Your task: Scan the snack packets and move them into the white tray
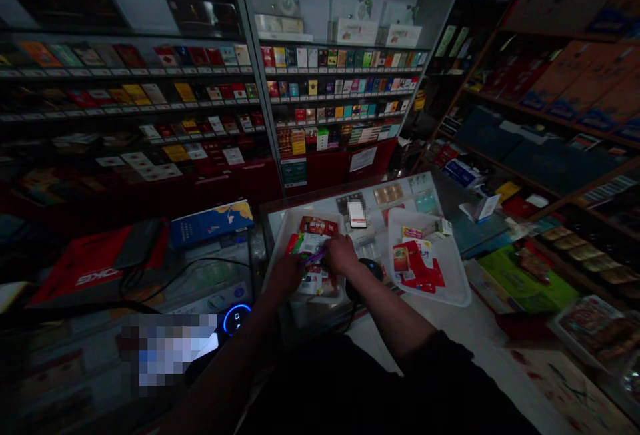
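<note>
Both my hands are over a white plastic tub (280,241) on the glass counter, filled with small snack packets. Between them is a narrow purple packet (315,258). The fingers of my left hand (289,273) close on its left end. My right hand (341,255) pinches it from the right, with the fingertips partly hidden. Under and around the hands lie a red packet (319,225) at the far side and white packets (314,283) nearer me. To the right, a second white tub (457,281) holds red packets (416,268) and a few others.
A phone-like white-screened device (357,214) lies on the glass counter (350,188) behind the tubs. A dark round object (371,269) sits between them. At left are a red bag (107,261), a blue box (213,223) and a cable. Shelves of small boxes (345,59) line the back.
</note>
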The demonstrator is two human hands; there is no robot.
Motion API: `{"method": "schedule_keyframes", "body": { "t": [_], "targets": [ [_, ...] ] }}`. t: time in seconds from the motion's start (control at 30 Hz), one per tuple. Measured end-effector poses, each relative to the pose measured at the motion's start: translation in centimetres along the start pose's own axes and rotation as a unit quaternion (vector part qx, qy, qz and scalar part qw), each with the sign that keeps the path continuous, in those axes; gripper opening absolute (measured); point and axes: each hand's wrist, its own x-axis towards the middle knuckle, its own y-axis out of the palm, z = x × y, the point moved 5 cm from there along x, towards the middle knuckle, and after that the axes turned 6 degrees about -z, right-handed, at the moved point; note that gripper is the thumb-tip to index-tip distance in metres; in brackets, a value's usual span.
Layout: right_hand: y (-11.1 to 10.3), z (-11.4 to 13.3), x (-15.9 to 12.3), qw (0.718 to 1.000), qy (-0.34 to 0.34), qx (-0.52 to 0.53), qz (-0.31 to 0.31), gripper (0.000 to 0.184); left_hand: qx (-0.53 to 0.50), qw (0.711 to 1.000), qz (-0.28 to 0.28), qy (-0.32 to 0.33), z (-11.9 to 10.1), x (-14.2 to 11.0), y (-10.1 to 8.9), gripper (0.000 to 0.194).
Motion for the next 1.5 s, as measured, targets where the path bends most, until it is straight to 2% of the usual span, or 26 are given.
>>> {"method": "schedule_keyframes", "body": {
  "t": [0.2,0.33,0.47,0.67,0.73,0.8,0.9,1.13,1.33,1.5],
  "targets": [
    [-1.5,-2.8,-0.5,0.997,0.062,0.045,-0.011,0.024,-0.160,0.984,-0.041,-0.068,1.2,0.2,-1.7,0.028],
    [-2.0,-4.9,-0.7,0.977,0.106,0.182,-0.037,0.017,-0.270,0.956,-0.070,-0.091,1.1,0.3,-2.7,0.033],
    [-1.9,-6.9,-1.2,0.944,0.153,0.286,-0.064,0.006,-0.288,0.948,-0.099,-0.088,0.5,0.4,-3.4,0.038],
    [-2.1,-9.5,-2.3,0.888,0.172,0.418,-0.087,0.013,-0.283,0.950,-0.081,-0.100,-0.3,1.0,-2.9,0.039],
    [-2.4,-10.6,-2.9,0.875,0.177,0.440,-0.099,0.016,-0.284,0.953,-0.075,-0.079,-0.9,1.4,-2.8,0.035],
    [-2.8,-11.7,-3.5,0.867,0.169,0.457,-0.106,0.019,-0.268,0.960,-0.077,-0.032,-2.0,1.8,-3.0,0.029],
    [-3.5,-13.2,-4.5,0.872,0.147,0.451,-0.118,0.019,-0.227,0.969,-0.086,0.046,-4.1,2.5,-3.2,0.026],
    [-5.0,-16.7,-7.2,0.918,0.117,0.337,-0.174,0.017,-0.071,0.968,-0.126,0.203,-8.9,3.8,-2.6,0.025],
    [-5.3,-19.2,-9.2,0.949,0.097,0.219,-0.207,0.019,0.000,0.958,-0.119,0.260,-12.1,4.7,-1.4,0.023],
    [-5.4,-20.6,-10.6,0.962,0.087,0.141,-0.216,0.021,0.039,0.945,-0.093,0.311,-14.4,5.6,-0.3,0.022]
  ]
}}
